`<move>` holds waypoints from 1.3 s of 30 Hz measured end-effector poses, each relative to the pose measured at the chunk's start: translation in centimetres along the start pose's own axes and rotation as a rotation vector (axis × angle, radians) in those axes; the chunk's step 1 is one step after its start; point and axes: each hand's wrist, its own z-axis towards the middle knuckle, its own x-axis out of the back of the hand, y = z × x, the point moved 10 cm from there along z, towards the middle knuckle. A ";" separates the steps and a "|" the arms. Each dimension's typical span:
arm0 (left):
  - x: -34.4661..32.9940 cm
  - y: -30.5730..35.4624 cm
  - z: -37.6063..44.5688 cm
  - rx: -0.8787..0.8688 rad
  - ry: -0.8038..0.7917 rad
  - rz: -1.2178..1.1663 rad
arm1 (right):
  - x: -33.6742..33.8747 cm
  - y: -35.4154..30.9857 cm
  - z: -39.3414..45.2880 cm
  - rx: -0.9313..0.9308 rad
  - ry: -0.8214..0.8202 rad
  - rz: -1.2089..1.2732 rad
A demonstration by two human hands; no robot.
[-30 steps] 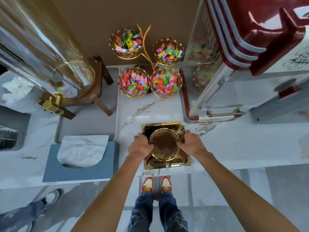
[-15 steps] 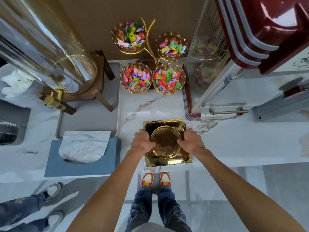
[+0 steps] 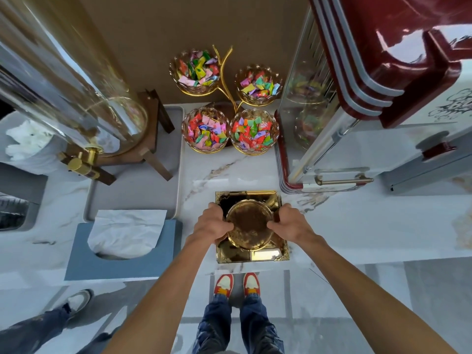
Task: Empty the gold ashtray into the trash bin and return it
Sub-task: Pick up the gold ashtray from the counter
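Observation:
The gold ashtray is a shiny square with a round brownish bowl in its middle. It sits at the front edge of the white marble counter, right before me. My left hand grips its left side, fingers curled over the round bowl's rim. My right hand grips the right side the same way. Both hands cover the ashtray's side edges. No trash bin shows in this view.
Several glass bowls of coloured candy on a gold stand sit behind the ashtray. A blue tissue box lies left, a glass drink dispenser on a grey tray further left. A red and chrome machine stands right. Another person's shoe is at lower left.
Both hands stay clamped on the ashtray, which keeps its place on the counter. The view has shifted slightly, bringing the counter a bit closer.

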 end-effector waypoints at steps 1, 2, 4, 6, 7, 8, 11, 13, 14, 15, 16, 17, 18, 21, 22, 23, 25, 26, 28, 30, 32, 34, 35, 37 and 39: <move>0.0 -0.2 -0.2 -0.002 -0.008 0.000 | 0.0 0.0 0.0 0.002 -0.005 0.014; -0.1 -0.4 -0.4 -0.008 -0.015 0.003 | -0.1 0.0 -0.1 0.006 -0.012 0.033; -0.4 -0.9 -0.7 -0.029 -0.023 0.005 | -0.5 0.2 -0.3 0.011 -0.031 0.092; -0.6 -1.2 -1.1 -0.049 -0.027 -0.017 | -0.8 0.5 -0.8 0.011 -0.049 0.146; -0.7 -1.3 -1.3 -0.057 -0.037 -0.040 | -1.0 0.7 -1.1 0.012 -0.055 0.165; -0.7 -1.3 -1.6 -0.065 -0.049 -0.061 | -1.1 0.8 -1.5 0.014 -0.056 0.184; -0.3 -0.9 -2.8 -0.101 -0.078 -0.087 | -1.3 1.7 -2.8 0.002 -0.033 0.268; 0.0 -0.4 -3.7 -0.135 -0.096 -0.086 | -1.3 2.4 -3.9 -0.011 0.003 0.360; 0.0 -0.2 -4.1 -0.154 -0.107 -0.087 | -1.1 2.8 -4.5 -0.016 0.028 0.409; 0.0 0.2 -4.6 -0.174 -0.117 -0.086 | -0.8 3.2 -5.2 -0.022 0.053 0.453; 0.0 0.6 -5.1 -0.192 -0.125 -0.081 | -0.4 3.5 -5.9 -0.024 0.079 0.499; 0.0 1.1 -5.5 -0.211 -0.132 -0.079 | 0.0 3.8 -6.6 -0.022 0.106 0.558; -0.1 1.6 -5.9 -0.231 -0.138 -0.082 | 0.3 4.1 -7.3 -0.022 0.131 0.628; -0.2 3.5 -7.2 -0.306 -0.149 -0.083 | 0.8 5.3 -9.6 -0.035 0.200 0.750; -0.3 4.1 -7.6 -0.335 -0.150 -0.080 | 0.8 5.7 -10.5 -0.039 0.223 0.789; -0.4 4.8 -8.1 -0.366 -0.150 -0.080 | 0.8 6.1 -11.4 -0.044 0.247 0.837; -0.6 6.0 -8.8 -0.421 -0.146 -0.087 | 0.7 7.3 -13.4 -0.061 0.308 0.910; -0.8 6.5 -9.2 -0.445 -0.149 -0.093 | 0.5 7.8 -14.4 -0.067 0.338 0.942; -1.4 7.6 -10.0 -0.491 -0.169 -0.107 | 0.4 8.9 -16.4 -0.065 0.397 1.016; -2.2 8.9 -11.0 -0.537 -0.200 -0.109 | 0.7 9.9 -18.6 -0.051 0.474 1.057; -3.5 10.2 -12.2 -0.593 -0.240 -0.084 | 0.8 11.2 -21.1 -0.054 0.563 1.083; -5.0 11.6 -13.8 -0.643 -0.295 -0.060 | 0.7 12.8 -23.6 -0.072 0.636 1.116; -5.8 12.4 -14.7 -0.667 -0.325 -0.058 | 0.5 13.6 -24.8 -0.080 0.661 1.133; -7.6 14.0 -16.6 -0.728 -0.365 -0.058 | 0.3 15.3 -27.5 -0.096 0.728 1.166; -9.1 15.7 -18.9 -0.803 -0.382 -0.062 | 0.0 17.1 -30.3 -0.111 0.805 1.208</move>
